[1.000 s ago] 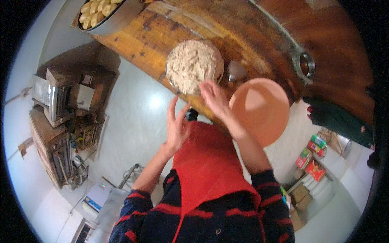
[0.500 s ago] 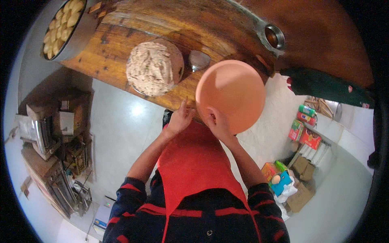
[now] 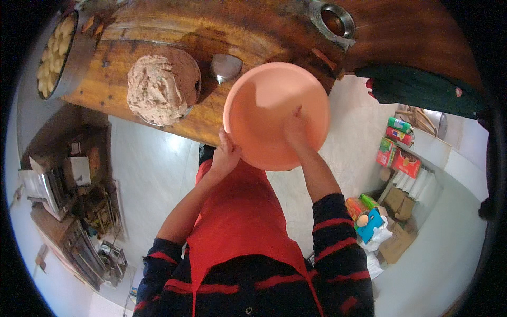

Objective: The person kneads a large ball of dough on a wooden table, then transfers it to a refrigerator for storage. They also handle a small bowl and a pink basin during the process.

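Note:
A round, orange-pink plastic basin (image 3: 259,140) sits at the front edge of the wooden table, partly overhanging it. My left hand (image 3: 226,155) holds the basin's near-left rim, its fingers closed around the edge. My right hand (image 3: 296,129) reaches down inside the basin; most of its fingers are hidden or blurred, and anything they hold cannot be made out. Left of the basin, a bowl is heaped with a pale, pinkish-brown paste (image 3: 158,90). Between the two lies a broad metal scraper (image 3: 227,67).
A deep round pot (image 3: 79,61) of pale, elongated dough-like pieces stands at the table's far left. A small metal bowl (image 3: 335,22) with dark liquid is at the back right. Shelving with trays (image 3: 58,195) is at left; boxes and bags (image 3: 388,222) lie on the right.
My right hand has moved from the basin's near rim into the basin. My left hand has come onto the rim. The view has shifted, so table items appear further left.

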The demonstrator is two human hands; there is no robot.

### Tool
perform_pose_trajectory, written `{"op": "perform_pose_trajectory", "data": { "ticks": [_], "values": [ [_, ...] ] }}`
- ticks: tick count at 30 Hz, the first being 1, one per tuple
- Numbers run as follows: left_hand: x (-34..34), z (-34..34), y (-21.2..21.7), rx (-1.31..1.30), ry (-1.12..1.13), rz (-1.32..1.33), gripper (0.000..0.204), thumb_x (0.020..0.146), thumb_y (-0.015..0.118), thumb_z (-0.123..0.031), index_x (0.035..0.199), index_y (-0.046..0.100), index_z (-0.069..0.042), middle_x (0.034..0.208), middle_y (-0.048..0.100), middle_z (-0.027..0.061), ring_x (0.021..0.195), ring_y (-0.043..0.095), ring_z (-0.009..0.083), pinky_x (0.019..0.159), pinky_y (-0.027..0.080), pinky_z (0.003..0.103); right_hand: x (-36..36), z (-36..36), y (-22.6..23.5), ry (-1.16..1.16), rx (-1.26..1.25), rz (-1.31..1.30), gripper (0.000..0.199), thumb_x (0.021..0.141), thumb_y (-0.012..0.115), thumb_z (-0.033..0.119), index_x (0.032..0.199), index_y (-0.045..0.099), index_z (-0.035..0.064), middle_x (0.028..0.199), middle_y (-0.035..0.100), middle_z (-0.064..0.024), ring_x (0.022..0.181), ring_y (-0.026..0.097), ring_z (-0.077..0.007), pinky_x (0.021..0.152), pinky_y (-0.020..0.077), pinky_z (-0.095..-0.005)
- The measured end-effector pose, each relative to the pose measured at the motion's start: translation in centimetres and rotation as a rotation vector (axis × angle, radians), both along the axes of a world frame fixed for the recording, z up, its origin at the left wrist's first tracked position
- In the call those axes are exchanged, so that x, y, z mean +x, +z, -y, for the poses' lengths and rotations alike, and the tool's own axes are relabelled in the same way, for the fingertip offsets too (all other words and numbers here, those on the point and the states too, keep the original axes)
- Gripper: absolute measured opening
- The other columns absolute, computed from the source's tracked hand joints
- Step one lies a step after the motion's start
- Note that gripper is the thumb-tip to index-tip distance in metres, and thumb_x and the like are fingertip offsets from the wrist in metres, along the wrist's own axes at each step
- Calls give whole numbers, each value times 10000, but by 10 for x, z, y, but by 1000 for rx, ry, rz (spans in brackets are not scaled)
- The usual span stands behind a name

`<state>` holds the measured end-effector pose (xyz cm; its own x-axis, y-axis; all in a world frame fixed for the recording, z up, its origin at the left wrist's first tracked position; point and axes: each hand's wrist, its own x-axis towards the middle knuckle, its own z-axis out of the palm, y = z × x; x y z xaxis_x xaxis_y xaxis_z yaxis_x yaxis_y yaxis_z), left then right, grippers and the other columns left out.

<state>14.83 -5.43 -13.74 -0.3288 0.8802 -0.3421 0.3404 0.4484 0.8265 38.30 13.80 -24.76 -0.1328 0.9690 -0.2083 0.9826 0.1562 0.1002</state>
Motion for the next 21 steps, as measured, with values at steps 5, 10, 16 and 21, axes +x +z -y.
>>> {"op": "perform_pose_trajectory", "data": {
  "ticks": [5, 10, 16, 21],
  "values": [
    [5, 1, -4, -156, 46, 115, 840, 949, 523, -204, 1463, -55, 126, 929, 606, 427, 805, 581, 615, 731, 472, 651, -62, -33, -74, 340, 997, 1305, 659, 988, 519, 147, 1603, 280, 142, 832, 707, -92, 667, 674, -274, 578, 535, -456],
    [-2, 1, -25, -61, -20, 31, 810, 957, 514, -184, 1460, -37, 133, 833, 606, 404, 702, 569, 601, 643, 458, 662, -92, 9, -92, 699, 1143, 1500, 610, 1024, 466, 160, 1606, 283, 164, 996, 741, -100, 814, 715, -279, 676, 564, -446],
    [-43, -15, -49, 323, -223, -437, 758, 967, 548, -218, 1517, 108, 62, 834, 650, 350, 632, 599, 538, 564, 479, 630, -90, 65, -32, 1660, 1790, 2380, 510, 1049, 444, 236, 1543, 397, 118, 1138, 715, -73, 1018, 673, -237, 871, 529, -428],
    [-78, -76, -14, 4, -268, -418, 761, 964, 595, -296, 1559, 196, -39, 865, 670, 338, 664, 640, 507, 584, 523, 591, -46, 36, 44, 1318, 2951, 2729, 480, 1061, 422, 264, 1516, 431, 112, 1182, 699, -79, 1072, 650, -238, 934, 498, -420]
  ]
}}
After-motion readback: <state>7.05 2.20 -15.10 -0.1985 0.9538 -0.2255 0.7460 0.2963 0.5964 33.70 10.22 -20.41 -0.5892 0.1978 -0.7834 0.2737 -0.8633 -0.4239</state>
